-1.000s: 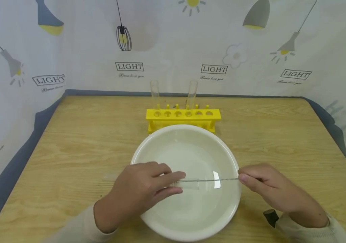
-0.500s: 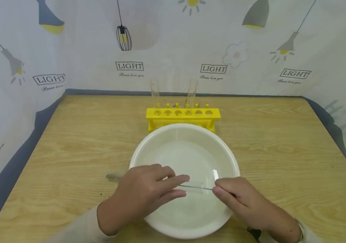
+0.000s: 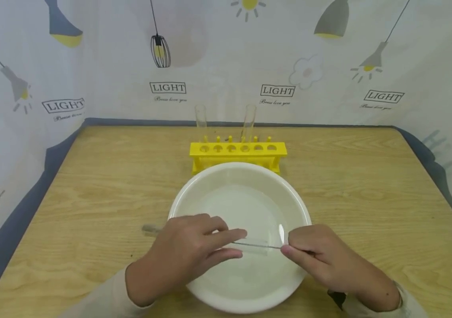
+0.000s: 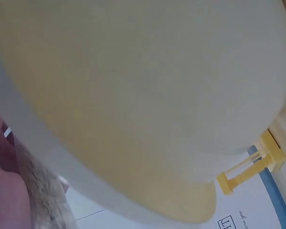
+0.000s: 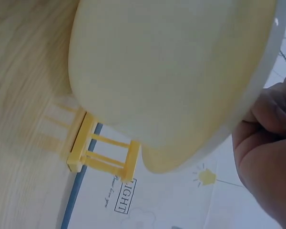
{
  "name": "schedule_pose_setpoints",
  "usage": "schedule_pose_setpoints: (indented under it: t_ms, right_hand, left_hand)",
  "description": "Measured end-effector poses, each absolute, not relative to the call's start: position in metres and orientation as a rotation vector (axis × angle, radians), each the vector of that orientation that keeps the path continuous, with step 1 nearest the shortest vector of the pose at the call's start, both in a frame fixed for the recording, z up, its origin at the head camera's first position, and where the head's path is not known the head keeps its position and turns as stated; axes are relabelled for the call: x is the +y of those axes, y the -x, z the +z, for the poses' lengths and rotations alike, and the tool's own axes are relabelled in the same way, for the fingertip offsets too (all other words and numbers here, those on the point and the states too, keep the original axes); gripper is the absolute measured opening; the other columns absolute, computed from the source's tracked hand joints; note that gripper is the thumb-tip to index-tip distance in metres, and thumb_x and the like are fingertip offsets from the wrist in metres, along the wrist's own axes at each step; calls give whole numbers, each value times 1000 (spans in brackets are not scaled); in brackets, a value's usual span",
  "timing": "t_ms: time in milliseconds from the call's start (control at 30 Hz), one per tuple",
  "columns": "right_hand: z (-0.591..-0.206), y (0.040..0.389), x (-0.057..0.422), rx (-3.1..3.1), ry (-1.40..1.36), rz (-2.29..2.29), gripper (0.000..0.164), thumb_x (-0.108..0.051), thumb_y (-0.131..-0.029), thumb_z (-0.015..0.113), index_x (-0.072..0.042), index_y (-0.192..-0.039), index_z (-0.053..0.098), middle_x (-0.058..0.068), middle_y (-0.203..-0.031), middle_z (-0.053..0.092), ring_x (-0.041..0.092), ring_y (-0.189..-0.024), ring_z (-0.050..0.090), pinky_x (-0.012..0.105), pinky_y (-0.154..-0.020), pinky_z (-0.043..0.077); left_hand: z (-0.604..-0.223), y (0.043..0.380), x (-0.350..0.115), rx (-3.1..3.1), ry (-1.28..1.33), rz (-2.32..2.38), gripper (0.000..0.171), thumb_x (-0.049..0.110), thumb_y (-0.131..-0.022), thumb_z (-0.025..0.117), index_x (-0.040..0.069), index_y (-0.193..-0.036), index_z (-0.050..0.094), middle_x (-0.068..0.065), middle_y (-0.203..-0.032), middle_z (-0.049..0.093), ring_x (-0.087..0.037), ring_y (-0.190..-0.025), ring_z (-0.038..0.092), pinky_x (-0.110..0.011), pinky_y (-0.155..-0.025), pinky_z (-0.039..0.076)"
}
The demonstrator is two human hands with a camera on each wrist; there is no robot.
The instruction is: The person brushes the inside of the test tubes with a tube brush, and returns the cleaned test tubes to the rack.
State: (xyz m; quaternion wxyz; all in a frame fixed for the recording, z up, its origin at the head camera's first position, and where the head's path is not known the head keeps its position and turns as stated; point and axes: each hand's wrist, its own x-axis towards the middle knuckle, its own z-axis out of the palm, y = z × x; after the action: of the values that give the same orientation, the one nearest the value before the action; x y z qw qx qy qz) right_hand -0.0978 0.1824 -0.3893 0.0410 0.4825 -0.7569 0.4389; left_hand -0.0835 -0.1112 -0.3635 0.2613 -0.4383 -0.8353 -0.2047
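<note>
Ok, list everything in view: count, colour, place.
Wooden table: one, light brown, centre.
Round basin: one, white, on the table.
Six-hole rack: one, yellow, behind the basin.
Upright test tubes: two, clear, in the rack.
Handheld tube: one, clear, over the basin.
Wire-handled brush: one, grey, partly inside that tube.
Lamp-print cloth: one, white, behind the table.
Unclear object: one, black, lower right.
Sleeves: two, beige, bottom.
Hands: two, left hand holding the handheld tube, right hand pinching the brush.

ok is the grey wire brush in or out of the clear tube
In: the brush shows bristles through the tube; its wire sticks out one end.
</note>
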Motion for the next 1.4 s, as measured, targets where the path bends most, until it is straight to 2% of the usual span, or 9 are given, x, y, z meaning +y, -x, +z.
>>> schedule_pose_setpoints:
  t_ms: [200, 333, 433, 733, 1033, 1100, 1267, 1400]
  right_hand:
    - [-382, 107, 209, -2320, -1406, 1510, 38, 21, -84, 57, -17, -76, 56, -4, -59, 35, -7, -60, 32, 8, -49, 30]
    - [-380, 116, 226, -2278, -1441, 1605, 38, 23, -86, 52, -13, -73, 51, -2, -59, 32, -1, -54, 30, 10, -47, 28]
    - [-378, 121, 238, -2249, -1488, 1687, 41, 25, -87, 48, -11, -68, 40, -1, -59, 29, 2, -52, 27, 10, -46, 27]
    - [-375, 131, 261, -2175, -1612, 1817, 39, 25, -90, 40, -7, -69, 34, 0, -63, 24, 4, -54, 23, 14, -48, 25]
    - [-379, 139, 288, -2176, -1549, 1980, 40, 27, -92, 30, -6, -70, 34, 0, -64, 25, 6, -54, 24, 20, -48, 26]
    - [-379, 139, 294, -2194, -1499, 2008, 41, 27, -93, 27, -6, -69, 33, 0, -63, 25, 7, -53, 22, 21, -47, 26]
    - [-380, 138, 301, -2369, -1280, 1986, 42, 24, -96, 29, -7, -68, 33, 0, -62, 23, 10, -51, 22, 27, -46, 25]
    - [-383, 140, 291, -2555, -1231, 1843, 41, 19, -98, 35, -9, -68, 36, 2, -60, 23, 12, -49, 23, 30, -45, 28]
  left_hand:
    - [-357, 93, -126, -2306, 1066, -572, 27, 37, -82, 80, 23, -106, 79, 9, -82, 69, -2, -65, 60, -16, -55, 48]
    - [-353, 97, -134, -2262, 1064, -590, 31, 32, -77, 85, 23, -105, 79, 9, -82, 69, -1, -63, 60, -14, -53, 46]
    - [-351, 98, -138, -2267, 1070, -616, 32, 31, -75, 86, 23, -106, 79, 9, -83, 70, -2, -63, 60, -14, -53, 45]
    - [-346, 98, -149, -2339, 1083, -684, 31, 31, -77, 85, 23, -106, 79, 10, -85, 71, -1, -62, 59, -12, -54, 44]
    - [-341, 102, -177, -2471, 991, -755, 27, 29, -84, 81, 23, -109, 76, 10, -86, 68, 1, -61, 53, -10, -55, 43]
    - [-338, 106, -183, -2514, 930, -793, 28, 23, -84, 81, 21, -112, 74, 9, -88, 67, 1, -65, 52, -11, -58, 44]
    - [-329, 126, -187, -2495, 822, -980, 31, 4, -90, 71, 8, -121, 66, 4, -90, 67, -3, -76, 58, -16, -70, 52]
    - [-313, 145, -173, -2475, 802, -1115, 26, 3, -98, 61, 2, -124, 59, -1, -96, 68, -9, -89, 64, -20, -84, 54]
